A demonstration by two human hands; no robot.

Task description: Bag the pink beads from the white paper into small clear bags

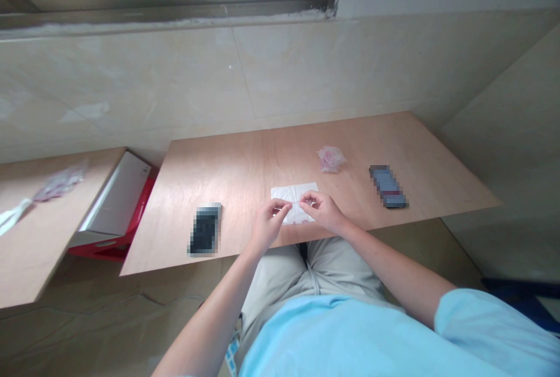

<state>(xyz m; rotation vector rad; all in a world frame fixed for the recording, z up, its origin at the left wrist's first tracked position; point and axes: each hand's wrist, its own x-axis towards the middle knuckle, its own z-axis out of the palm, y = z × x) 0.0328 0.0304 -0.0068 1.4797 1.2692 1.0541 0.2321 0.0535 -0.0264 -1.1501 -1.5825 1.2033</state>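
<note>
Just above a white napkin (pixel 286 192), my left hand (pixel 268 224) and my right hand (pixel 324 211) face each other. Thumb and fingers of each hand are pinched together, with the fingertips a small gap apart. Something thin and pale may run between the pinches, but it is too small to make out. The napkin lies flat near the front edge of the table, with fold lines and faint reddish marks on its near side. Beyond it to the right lies a small clear plastic bag (pixel 331 159) with pink-red contents.
A pixelated dark phone-like object (pixel 205 229) lies left on the wooden table (pixel 236 173), another (pixel 388 187) right. Across a gap at left, a second table (pixel 39 248) bears a plastic bag (pixel 61 183). A white box (pixel 116 196) sits in a red crate (pixel 107 251) there.
</note>
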